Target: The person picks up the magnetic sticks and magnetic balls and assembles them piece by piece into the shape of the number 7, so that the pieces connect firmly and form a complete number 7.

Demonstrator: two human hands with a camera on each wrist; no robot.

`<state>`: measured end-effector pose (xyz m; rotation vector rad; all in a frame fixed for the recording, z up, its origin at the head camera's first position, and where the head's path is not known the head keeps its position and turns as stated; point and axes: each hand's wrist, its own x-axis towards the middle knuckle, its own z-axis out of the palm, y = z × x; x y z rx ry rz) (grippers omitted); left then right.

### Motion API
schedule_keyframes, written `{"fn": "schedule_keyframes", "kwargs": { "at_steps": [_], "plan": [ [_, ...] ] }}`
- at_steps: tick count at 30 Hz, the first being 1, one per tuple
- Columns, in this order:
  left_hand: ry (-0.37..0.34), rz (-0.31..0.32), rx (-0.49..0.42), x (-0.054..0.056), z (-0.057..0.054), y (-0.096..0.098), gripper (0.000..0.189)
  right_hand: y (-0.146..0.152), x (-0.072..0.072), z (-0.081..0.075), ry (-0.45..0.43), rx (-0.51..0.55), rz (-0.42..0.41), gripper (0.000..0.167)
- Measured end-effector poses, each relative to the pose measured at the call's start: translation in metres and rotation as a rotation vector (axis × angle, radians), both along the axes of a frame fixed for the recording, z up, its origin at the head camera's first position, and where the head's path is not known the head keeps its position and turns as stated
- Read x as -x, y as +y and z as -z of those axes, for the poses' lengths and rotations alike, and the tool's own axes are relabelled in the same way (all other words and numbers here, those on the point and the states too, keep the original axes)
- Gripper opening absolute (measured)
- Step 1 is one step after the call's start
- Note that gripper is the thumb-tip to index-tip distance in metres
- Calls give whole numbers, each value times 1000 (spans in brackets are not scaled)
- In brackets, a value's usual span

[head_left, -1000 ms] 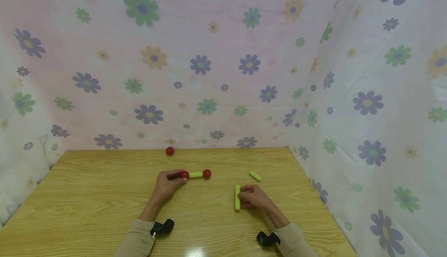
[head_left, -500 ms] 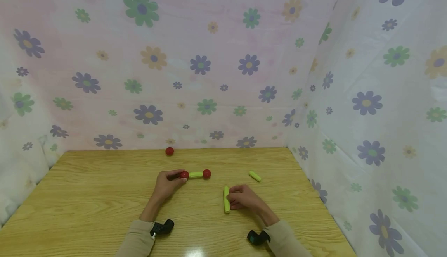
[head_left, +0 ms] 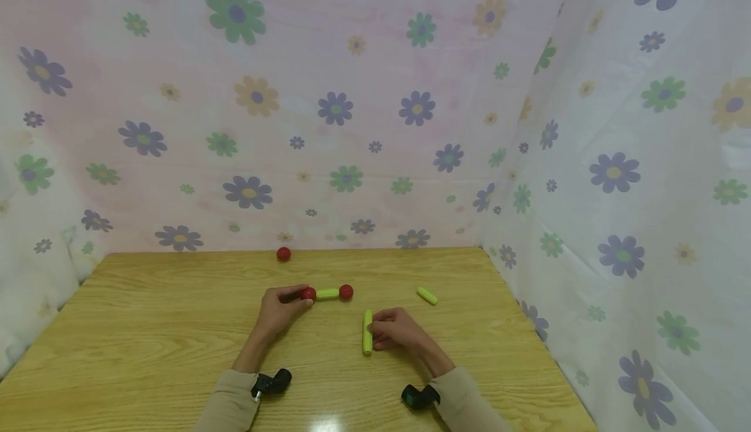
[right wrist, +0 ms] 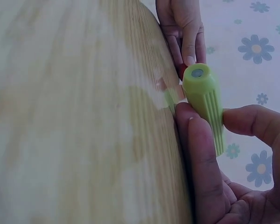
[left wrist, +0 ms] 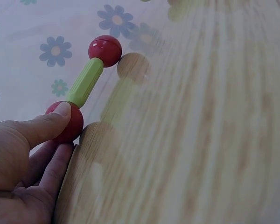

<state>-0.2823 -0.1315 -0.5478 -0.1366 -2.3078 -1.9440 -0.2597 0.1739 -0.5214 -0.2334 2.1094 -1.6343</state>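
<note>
With thumb and fingers, my left hand (head_left: 276,311) pinches the red ball (left wrist: 73,125) at the left end of a joined piece on the table. A short ribbed yellow-green rod (head_left: 328,294) links it to a second red ball (head_left: 346,292). My right hand (head_left: 400,329) holds a longer yellow-green rod (head_left: 367,333) between thumb and fingers, pointing away from me and apart from the joined piece. In the right wrist view, the end of this rod shows a grey metal-like disc (right wrist: 197,73).
A loose red ball (head_left: 283,254) sits at the back edge of the wooden table (head_left: 147,328). Off to the right lies another short yellow-green rod (head_left: 427,296). Flower-patterned cloth (head_left: 375,178) hangs behind and along the sides.
My right hand has carried the longer rod leftward, nearer the joined piece. The left hand and the piece it holds have stayed in place.
</note>
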Motion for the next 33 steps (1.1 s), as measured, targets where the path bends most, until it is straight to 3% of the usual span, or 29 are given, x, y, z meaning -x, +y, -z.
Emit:
{"fn": "schedule_keyframes", "kwargs": {
  "at_steps": [11, 15, 19, 33],
  "plan": [
    [-1, 6, 6, -1, -1, 0, 38, -21, 6, 0, -8, 5, 5, 42],
    [8, 5, 3, 0, 0, 0, 38, -27, 9, 1, -26, -5, 25, 47],
    [16, 1, 6, -1, 1, 0, 38, -29, 12, 2, -32, 0, 23, 51],
    [5, -2, 12, -1, 0, 0, 38, -34, 16, 3, -28, 2, 5, 44]
  ]
}}
